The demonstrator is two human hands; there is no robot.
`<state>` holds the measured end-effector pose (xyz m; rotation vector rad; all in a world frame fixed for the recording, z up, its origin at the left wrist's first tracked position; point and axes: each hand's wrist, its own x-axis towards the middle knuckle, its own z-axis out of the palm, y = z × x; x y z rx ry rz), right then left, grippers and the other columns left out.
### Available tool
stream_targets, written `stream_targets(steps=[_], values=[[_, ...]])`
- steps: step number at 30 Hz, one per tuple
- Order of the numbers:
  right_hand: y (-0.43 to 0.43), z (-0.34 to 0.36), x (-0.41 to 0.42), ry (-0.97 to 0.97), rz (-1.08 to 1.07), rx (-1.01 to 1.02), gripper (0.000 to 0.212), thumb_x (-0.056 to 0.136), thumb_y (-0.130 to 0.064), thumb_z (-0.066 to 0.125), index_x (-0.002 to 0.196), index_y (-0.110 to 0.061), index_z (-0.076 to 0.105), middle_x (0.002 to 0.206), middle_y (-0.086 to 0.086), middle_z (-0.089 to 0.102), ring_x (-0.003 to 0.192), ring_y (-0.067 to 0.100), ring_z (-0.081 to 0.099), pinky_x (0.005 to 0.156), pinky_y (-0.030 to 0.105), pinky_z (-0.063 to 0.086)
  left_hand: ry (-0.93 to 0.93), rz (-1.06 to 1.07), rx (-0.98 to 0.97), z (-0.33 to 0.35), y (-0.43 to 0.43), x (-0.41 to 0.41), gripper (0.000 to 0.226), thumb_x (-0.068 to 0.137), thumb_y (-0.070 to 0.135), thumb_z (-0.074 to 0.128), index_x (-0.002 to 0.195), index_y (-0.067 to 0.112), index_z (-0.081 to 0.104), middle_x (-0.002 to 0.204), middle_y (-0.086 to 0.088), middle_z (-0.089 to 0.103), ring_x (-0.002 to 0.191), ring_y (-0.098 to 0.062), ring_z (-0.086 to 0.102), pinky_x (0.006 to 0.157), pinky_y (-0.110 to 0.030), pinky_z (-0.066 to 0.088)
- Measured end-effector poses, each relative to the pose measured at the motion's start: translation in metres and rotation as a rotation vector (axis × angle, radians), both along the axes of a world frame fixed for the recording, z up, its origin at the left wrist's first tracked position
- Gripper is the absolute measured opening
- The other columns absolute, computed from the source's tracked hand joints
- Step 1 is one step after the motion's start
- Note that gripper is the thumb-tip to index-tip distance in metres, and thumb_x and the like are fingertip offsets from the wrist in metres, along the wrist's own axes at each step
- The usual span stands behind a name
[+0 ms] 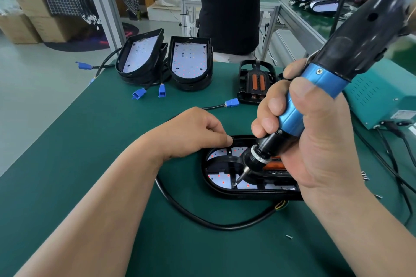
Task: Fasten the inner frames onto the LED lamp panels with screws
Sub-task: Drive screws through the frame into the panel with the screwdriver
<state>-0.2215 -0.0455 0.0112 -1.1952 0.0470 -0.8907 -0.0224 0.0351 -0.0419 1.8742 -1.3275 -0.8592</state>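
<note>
A black LED lamp panel (221, 189) lies on the green mat in front of me, with a black inner frame (227, 161) set over its white LED board. My right hand (315, 141) grips a blue and black electric screwdriver (292, 117). Its bit tip touches a screw (235, 184) near the panel's lower middle. My left hand (193, 132) rests on the mat with curled fingers, its fingertips touching the panel's upper left rim. The right hand hides the panel's right side.
Two stacks of lamp panels (141, 56) (191, 60) stand at the table's far side with blue connectors (139, 93). A black frame with orange parts (256, 81) lies behind. A teal power box (378, 94) sits right. Loose screws (364, 175) (288, 236) and a black cable (202, 220) lie near. A person stands behind the table.
</note>
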Motion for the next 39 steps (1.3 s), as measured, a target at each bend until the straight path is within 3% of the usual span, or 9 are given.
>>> stream_targets(steps=[6, 17, 26, 31, 37, 39], values=[[-0.002, 0.002, -0.001, 0.016, 0.038, -0.014, 0.01, 0.088, -0.019, 0.062, 0.094, -0.021, 0.055, 0.072, 0.003, 0.051, 0.054, 0.021, 0.049, 0.057, 0.037, 0.049, 0.037, -0.008, 0.001, 0.001, 0.001, -0.001, 0.023, 0.084, 0.046, 0.082, 0.08, 0.024, 0.08, 0.066, 0.01, 0.065, 0.063, -0.009, 0.052, 0.069, -0.032, 0.044], [0.003, 0.002, 0.0, -0.004, 0.104, -0.034, 0.01, 0.088, -0.016, 0.059, 0.096, -0.022, 0.058, 0.071, 0.003, 0.049, 0.052, 0.02, 0.046, 0.056, 0.036, 0.048, 0.04, 0.008, -0.008, 0.002, 0.002, -0.003, 0.02, 0.086, 0.042, 0.084, 0.078, 0.024, 0.079, 0.066, 0.014, 0.068, 0.061, -0.002, 0.055, 0.068, -0.024, 0.044], [0.002, 0.0, -0.001, 0.008, 0.007, -0.021, 0.023, 0.09, -0.02, 0.061, 0.112, -0.016, 0.055, 0.073, 0.003, 0.052, 0.055, 0.02, 0.05, 0.059, 0.037, 0.05, 0.029, 0.019, 0.002, 0.002, 0.003, -0.004, 0.024, 0.087, 0.042, 0.084, 0.076, 0.021, 0.076, 0.058, 0.015, 0.055, 0.056, -0.007, 0.043, 0.058, -0.024, 0.035], [0.007, 0.001, 0.0, 0.028, -0.064, -0.002, 0.024, 0.091, -0.019, 0.062, 0.113, -0.015, 0.055, 0.074, 0.004, 0.051, 0.057, 0.021, 0.05, 0.06, 0.037, 0.051, 0.042, 0.012, -0.007, 0.002, 0.003, -0.006, 0.025, 0.086, 0.042, 0.085, 0.077, 0.02, 0.076, 0.06, 0.011, 0.054, 0.059, -0.012, 0.043, 0.063, -0.031, 0.034], [0.012, 0.001, 0.001, 0.04, -0.151, 0.026, 0.012, 0.096, -0.011, 0.055, 0.106, -0.016, 0.055, 0.071, 0.004, 0.05, 0.053, 0.022, 0.047, 0.056, 0.035, 0.048, 0.022, 0.016, -0.037, 0.001, 0.003, -0.007, 0.024, 0.087, 0.04, 0.084, 0.071, 0.025, 0.074, 0.054, 0.018, 0.052, 0.05, -0.004, 0.041, 0.05, -0.015, 0.033], [0.013, 0.002, 0.002, 0.039, -0.158, 0.03, 0.009, 0.095, -0.012, 0.056, 0.101, -0.017, 0.056, 0.07, 0.004, 0.049, 0.052, 0.021, 0.047, 0.054, 0.035, 0.047, 0.025, 0.025, -0.05, 0.0, 0.003, -0.008, 0.025, 0.087, 0.039, 0.084, 0.071, 0.023, 0.073, 0.054, 0.016, 0.052, 0.05, -0.006, 0.04, 0.049, -0.016, 0.032]])
